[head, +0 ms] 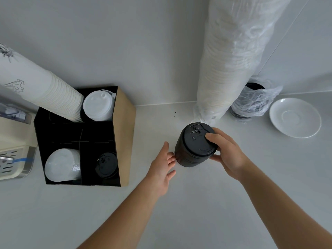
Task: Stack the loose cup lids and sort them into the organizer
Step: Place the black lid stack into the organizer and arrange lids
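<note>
A stack of black cup lids point(193, 146) stands on the white counter at the middle. My right hand point(227, 151) grips its top from the right, thumb on the uppermost lid. My left hand point(162, 169) is open, fingertips touching the stack's lower left side. To the left sits the black organizer point(124, 141) with four compartments: white lids point(98, 106) at the back right, white lids point(62, 165) at the front left, black lids point(106, 164) at the front right, and a tall stack of paper cups point(45, 90) at the back left.
A tall plastic-wrapped sleeve of white lids point(231, 56) leans against the wall behind the stack. A bagged pack of black lids point(255, 101) and a white saucer point(295, 117) lie at the right. A machine's drip tray point(12, 159) sits at the far left.
</note>
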### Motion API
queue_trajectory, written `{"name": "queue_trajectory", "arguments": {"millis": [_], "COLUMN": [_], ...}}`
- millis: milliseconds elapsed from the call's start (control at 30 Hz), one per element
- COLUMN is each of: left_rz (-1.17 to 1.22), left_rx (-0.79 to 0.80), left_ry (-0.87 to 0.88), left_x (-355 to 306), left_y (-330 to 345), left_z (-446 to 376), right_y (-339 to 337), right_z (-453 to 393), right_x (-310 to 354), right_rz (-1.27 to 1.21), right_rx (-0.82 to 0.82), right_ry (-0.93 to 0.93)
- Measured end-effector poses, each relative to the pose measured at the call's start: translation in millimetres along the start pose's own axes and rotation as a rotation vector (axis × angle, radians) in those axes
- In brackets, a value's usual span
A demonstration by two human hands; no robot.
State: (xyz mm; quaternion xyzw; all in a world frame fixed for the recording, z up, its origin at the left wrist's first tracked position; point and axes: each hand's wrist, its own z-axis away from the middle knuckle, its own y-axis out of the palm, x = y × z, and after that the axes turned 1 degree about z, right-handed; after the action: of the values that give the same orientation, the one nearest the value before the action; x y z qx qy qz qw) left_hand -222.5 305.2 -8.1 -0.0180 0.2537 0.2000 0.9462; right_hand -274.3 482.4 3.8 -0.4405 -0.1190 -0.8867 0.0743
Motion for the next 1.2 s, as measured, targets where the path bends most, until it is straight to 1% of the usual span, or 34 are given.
{"name": "queue_trajectory", "arguments": {"millis": [133,333,533,900,1200], "left_rz": [-0.024,0.075,0.136,0.227,0.273], "left_rx": [-0.008,0.022,0.047,0.080,0.087], "left_ry": [0.002,-0.009,-0.012,0.074,0.129], "left_x": [-0.7,-2.4,3.2,33.0,53.3], "left_y": [3.9,11.3,4.8,-46.5,-124.1], "left_z": [-0.6,-1.7,11.9,58.1,93.1], "right_y": [-2.3,-2.3,17.7,61.0,127.1], "right_z": [-0.6,4.0,18.4,71.8,101.4], "right_x": [-0.6,-0.1,5.8,2.0,-9.0], "right_rz": [-0.014,-0.024,0.023,0.069,0.149], "right_rx": [0.005,-0.041,-0.040,0.000,0.091], "right_ry": [0.001,0.002,-0.019,-0.055,-0.115]}}
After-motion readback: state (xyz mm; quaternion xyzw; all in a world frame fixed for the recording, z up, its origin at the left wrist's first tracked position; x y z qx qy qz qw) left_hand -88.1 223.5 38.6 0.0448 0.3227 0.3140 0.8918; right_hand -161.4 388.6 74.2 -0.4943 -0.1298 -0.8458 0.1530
